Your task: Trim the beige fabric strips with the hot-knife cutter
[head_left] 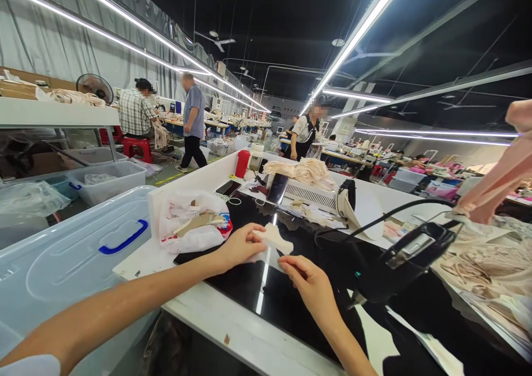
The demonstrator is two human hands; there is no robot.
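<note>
Over the glossy black tabletop (245,290), a small cream-coloured piece (277,238) is pinched at its left end between the thumb and fingers of my left hand (245,246). My right hand (305,279) has its thumb and fingertips closed at the lower edge of a thin whitish piece (268,256) hanging just below the cream one. Whether these two pieces are joined I cannot tell. A white plastic bag (195,221) with beige scraps inside lies left of my left hand. The black machine head (405,259) is to the right of my right hand.
Folded beige fabric (301,172) is stacked behind the hands near a phone (277,188) and a red container (242,164). Left stands a clear bin lid (83,243) with a blue handle. Beige garments (486,265) pile up on the right. People (193,118) are farther back.
</note>
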